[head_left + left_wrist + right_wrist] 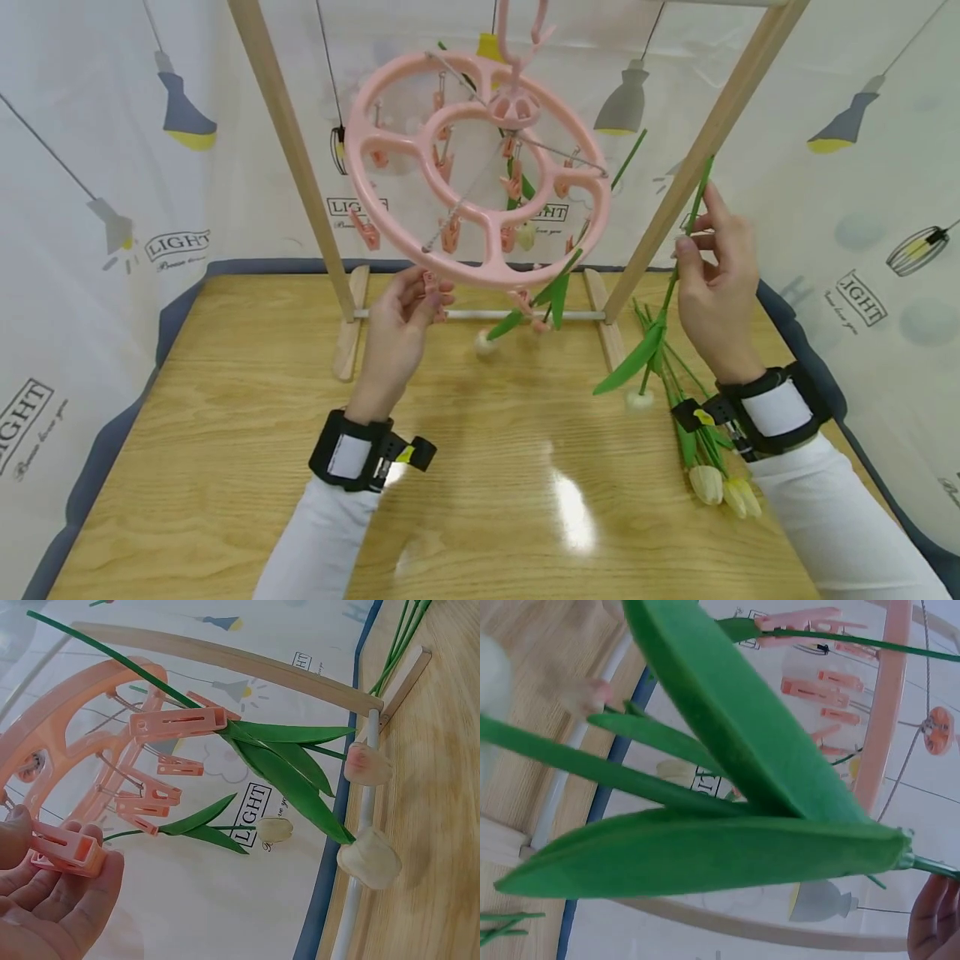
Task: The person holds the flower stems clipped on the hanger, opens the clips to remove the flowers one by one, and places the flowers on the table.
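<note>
Between thumb and fingers, my left hand (397, 333) pinches a pink clothespin (67, 844) at the near edge of a round pink hanging rack (358, 137). My right hand (720, 287) holds an artificial white tulip by its green stem (701, 192), to the right of the rack. This tulip hangs bloom down, its broad leaves (727, 859) filling much of the right wrist view. Clipped to the rack, another tulip with a white bloom (370, 857) points downward beside the left hand. A further clipped tulip shows a small cream bloom (274, 830) behind it.
Several loose tulips (707, 485) lie on the wooden table (247, 467) by the right forearm. A wooden frame (288, 142) with a white crossbar (465, 315) stands around the rack. More pink clothespins (365, 231) dangle from the rack. Lamp-printed cloth (67, 275) surrounds the table.
</note>
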The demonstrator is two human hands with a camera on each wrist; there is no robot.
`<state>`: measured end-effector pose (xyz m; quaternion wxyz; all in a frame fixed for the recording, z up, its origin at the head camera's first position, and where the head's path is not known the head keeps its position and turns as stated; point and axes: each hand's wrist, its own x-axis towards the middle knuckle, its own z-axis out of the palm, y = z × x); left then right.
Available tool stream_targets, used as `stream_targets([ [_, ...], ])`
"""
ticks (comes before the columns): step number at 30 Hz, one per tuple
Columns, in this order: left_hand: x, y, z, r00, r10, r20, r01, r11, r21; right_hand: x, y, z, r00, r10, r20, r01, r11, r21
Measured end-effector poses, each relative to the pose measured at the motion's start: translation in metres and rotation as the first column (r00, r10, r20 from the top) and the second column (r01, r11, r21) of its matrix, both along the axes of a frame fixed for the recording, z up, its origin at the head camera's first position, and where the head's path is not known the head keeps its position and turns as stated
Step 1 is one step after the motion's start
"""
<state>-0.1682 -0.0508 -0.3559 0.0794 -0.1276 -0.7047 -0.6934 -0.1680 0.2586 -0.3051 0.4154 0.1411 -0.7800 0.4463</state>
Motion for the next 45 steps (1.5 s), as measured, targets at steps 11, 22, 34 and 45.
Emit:
stream_targets([
  [11,-0.002,-0.003,-0.002,1.000,0.015,-0.006,-0.015,1.000,-0.004,-0.008,0.029,0.007,0.993,-0.108,0.038,0.107,0.994,0.024],
  [22,-0.002,-0.004,-0.003,1.000,0.012,0.004,-0.012,1.000,0.004,-0.015,0.070,0.002,0.938,-0.279,0.204,0.260,0.959,0.113],
  [34,-0.003,-0.004,-0.004,1.000,0.011,-0.001,-0.011,0.999,0.030,-0.016,0.103,-0.005,0.866,-0.387,0.316,0.311,0.913,0.264],
  [45,-0.002,-0.004,-0.004,1.000,0.011,-0.009,-0.011,0.999,0.031,-0.020,0.126,-0.014,0.827,-0.416,0.379,0.277,0.887,0.370],
])
